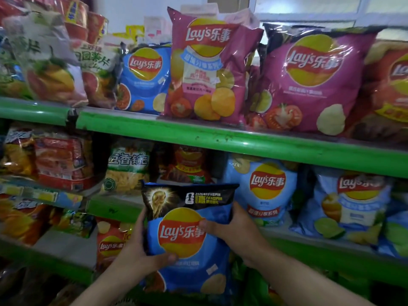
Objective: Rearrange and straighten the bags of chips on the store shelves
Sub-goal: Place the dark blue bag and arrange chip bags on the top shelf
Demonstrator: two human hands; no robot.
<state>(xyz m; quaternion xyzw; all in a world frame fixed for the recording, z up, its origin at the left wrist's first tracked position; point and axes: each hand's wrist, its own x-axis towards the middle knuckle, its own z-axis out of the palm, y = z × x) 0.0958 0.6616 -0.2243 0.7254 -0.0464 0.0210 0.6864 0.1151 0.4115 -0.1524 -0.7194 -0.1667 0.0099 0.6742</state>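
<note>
A blue Lay's bag with a black top band and a gold trophy picture (pixel 189 219) is held upright in front of the middle shelf (pixel 287 151). My left hand (pixel 141 250) grips its left edge, thumb across the lower front. Gripping its right side is my right hand (pixel 231 230), with the thumb on the logo. On the top shelf stand a tall pink Lay's bag (pixel 205 67), a wide pink Lay's bag (pixel 309 80) and a small blue Lay's bag (pixel 145 78).
Light blue Lay's bags (pixel 265 191) (pixel 353 202) lean on the middle shelf to the right. A green-and-yellow snack bag (pixel 128 168) and a red bag (pixel 187 164) sit behind the held bag. Other snack bags crowd the left side (pixel 55 162). Lower green shelf edge (pixel 114 208).
</note>
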